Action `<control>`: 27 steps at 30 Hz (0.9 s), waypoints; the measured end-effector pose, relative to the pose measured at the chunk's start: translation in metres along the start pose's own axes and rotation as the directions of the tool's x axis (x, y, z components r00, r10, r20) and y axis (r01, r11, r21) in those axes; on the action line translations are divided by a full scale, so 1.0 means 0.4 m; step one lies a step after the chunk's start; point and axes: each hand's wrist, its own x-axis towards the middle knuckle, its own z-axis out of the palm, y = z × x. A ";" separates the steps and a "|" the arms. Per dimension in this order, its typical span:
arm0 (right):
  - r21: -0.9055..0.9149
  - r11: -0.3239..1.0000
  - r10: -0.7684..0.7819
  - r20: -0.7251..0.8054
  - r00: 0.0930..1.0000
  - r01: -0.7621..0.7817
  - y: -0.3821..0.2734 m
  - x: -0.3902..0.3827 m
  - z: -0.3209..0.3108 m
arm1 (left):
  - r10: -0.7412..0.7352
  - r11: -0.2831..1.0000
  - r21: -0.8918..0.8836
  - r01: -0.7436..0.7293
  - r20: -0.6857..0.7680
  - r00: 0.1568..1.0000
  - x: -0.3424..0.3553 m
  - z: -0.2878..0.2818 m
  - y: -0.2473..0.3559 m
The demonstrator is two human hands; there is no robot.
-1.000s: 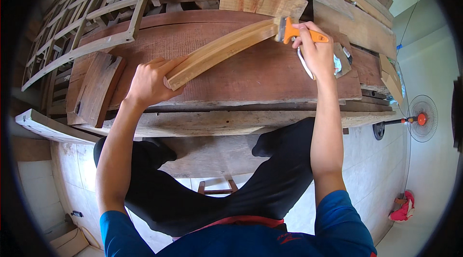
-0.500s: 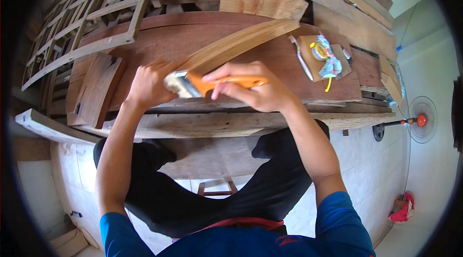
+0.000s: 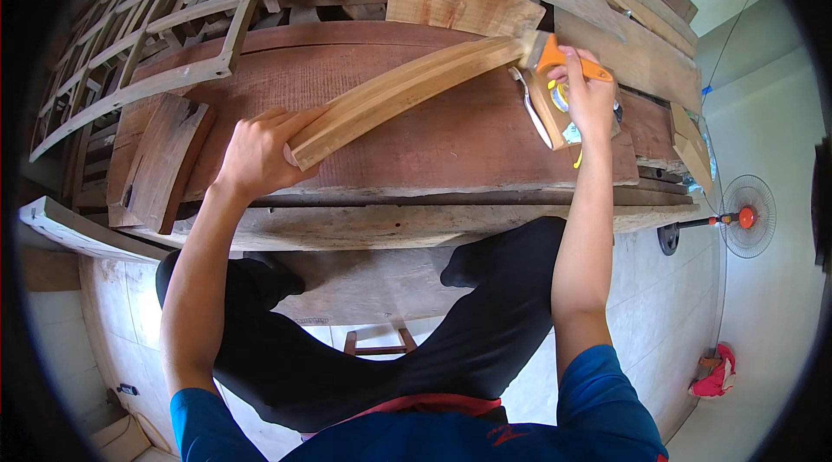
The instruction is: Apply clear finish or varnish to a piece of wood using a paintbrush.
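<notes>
A long, slightly curved light-brown wooden piece point(image 3: 407, 94) lies slantwise on a broad reddish-brown board point(image 3: 381, 167). My left hand point(image 3: 267, 148) grips its near left end, fingers over the top and thumb beneath. In my right hand point(image 3: 586, 94) is a paintbrush point(image 3: 568, 61) with an orange handle, held at the far right end of the wooden piece. Its pale bristles are at that end's tip. Partly hidden behind my right hand are a toothbrush point(image 3: 531, 107), a yellow tape roll point(image 3: 559, 96) and a light-blue packet point(image 3: 572, 133) on a small wood block.
A dark curved wood block point(image 3: 166, 165) sits left of my left hand. Slatted wooden frames point(image 3: 130, 81) lean at the far left. A pale plank point(image 3: 464, 3) and stacked boards lie behind. A standing fan point(image 3: 747, 217) is off to the right.
My right hand has swept the paintbrush from the near left end of the wooden piece to its far right end. My left hand stays at the near end.
</notes>
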 end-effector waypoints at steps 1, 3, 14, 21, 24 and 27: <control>0.002 1.000 0.003 -0.002 1.000 -0.003 0.001 0.000 0.008 | 0.001 1.000 0.001 -0.001 -0.017 1.000 -0.002 -0.002 0.003; -0.165 0.981 -0.115 -0.065 0.991 0.103 0.003 -0.003 0.021 | 0.007 1.000 0.003 -0.007 -0.032 0.999 -0.003 -0.003 0.004; 0.423 0.901 -0.055 0.325 0.944 -0.093 -0.182 -0.097 0.115 | 0.130 0.983 0.129 -0.128 -0.010 0.991 -0.007 0.033 0.008; 0.547 0.836 -0.459 0.651 0.605 0.046 -0.293 -0.218 0.222 | 0.140 0.969 0.196 -0.148 0.052 0.989 -0.015 0.047 -0.003; 0.457 0.820 -0.572 0.633 0.522 0.344 -0.328 -0.252 0.236 | 0.164 0.975 0.153 -0.163 0.013 0.986 -0.014 0.046 0.003; 0.350 0.861 -0.502 0.701 0.506 0.369 -0.351 -0.231 0.199 | 0.142 0.979 0.148 -0.143 0.018 0.990 -0.022 0.043 0.004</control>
